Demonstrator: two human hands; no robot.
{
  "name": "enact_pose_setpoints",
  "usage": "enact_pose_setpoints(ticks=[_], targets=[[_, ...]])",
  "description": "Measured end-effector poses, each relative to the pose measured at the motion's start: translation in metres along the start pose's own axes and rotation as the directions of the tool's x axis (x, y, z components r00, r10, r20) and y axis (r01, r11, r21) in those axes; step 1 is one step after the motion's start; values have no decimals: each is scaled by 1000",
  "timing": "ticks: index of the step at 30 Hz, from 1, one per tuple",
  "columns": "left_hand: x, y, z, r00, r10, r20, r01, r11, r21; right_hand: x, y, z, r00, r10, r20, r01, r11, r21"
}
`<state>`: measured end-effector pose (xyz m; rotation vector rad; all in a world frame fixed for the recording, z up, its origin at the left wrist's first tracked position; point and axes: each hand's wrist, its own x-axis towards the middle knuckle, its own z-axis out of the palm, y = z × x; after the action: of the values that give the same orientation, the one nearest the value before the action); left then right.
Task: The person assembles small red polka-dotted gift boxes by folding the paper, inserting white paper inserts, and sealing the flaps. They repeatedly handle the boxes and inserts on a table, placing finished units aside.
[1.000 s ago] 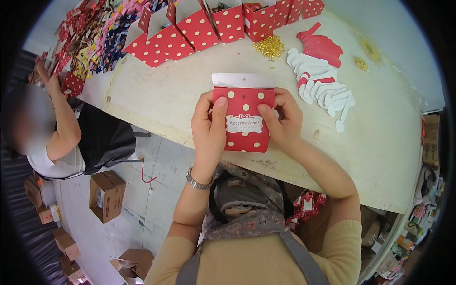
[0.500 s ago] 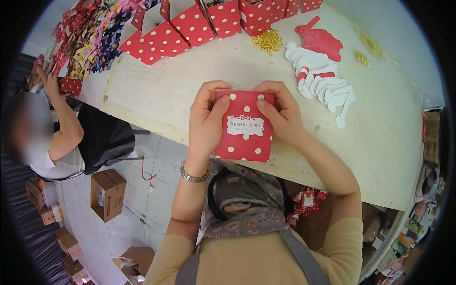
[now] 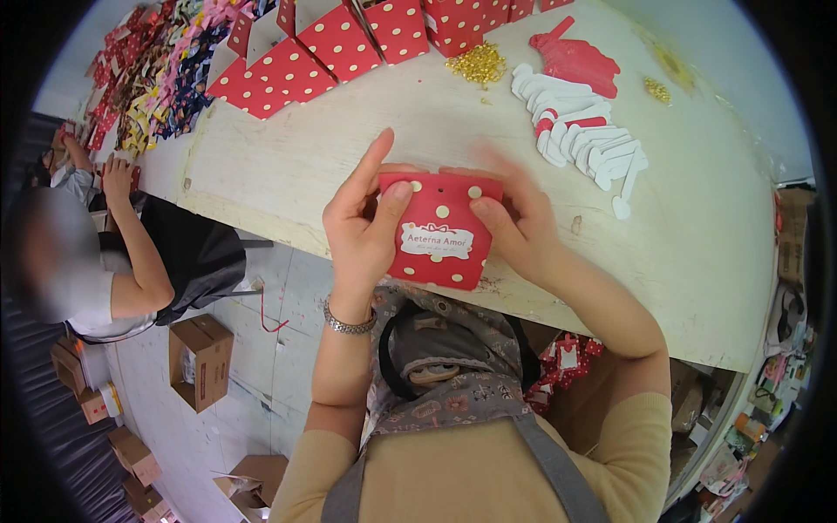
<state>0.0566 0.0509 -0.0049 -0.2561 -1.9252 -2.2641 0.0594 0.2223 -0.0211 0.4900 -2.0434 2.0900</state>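
- I have the left hand [image 3: 362,227] clamped on the red polka-dot gift box [image 3: 436,268], forefinger raised.
- The right hand [image 3: 521,228] grips its right edge, fingers blurred.
- I see the box above the table [image 3: 288,166], near its front edge.
- Beyond lie gold fittings [image 3: 476,64], white tags [image 3: 602,150].

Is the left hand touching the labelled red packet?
Touching: the head view shows the left hand with its thumb on the front of the red packet.

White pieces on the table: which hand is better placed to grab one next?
Probably the right hand: it is nearer the white pieces, which lie on its side. The left hand is farther off, beyond the red dotted packet that both hands touch.
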Motion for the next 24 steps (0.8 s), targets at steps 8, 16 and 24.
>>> enact_pose_setpoints(ticks=[8, 16, 24], targets=[[23, 0, 12, 936, 353, 5, -212, 551, 807, 8, -17, -21, 943, -260, 207, 327, 610, -722], [5, 1, 32, 980, 200, -20, -150, 791, 593, -18, -3, -9, 917, -228, 327, 368, 799, -475], [13, -7, 16, 949, 304, -84, -215, 819, 532, -66, -18, -138, 911, -30, -412, -410, 44, -911]])
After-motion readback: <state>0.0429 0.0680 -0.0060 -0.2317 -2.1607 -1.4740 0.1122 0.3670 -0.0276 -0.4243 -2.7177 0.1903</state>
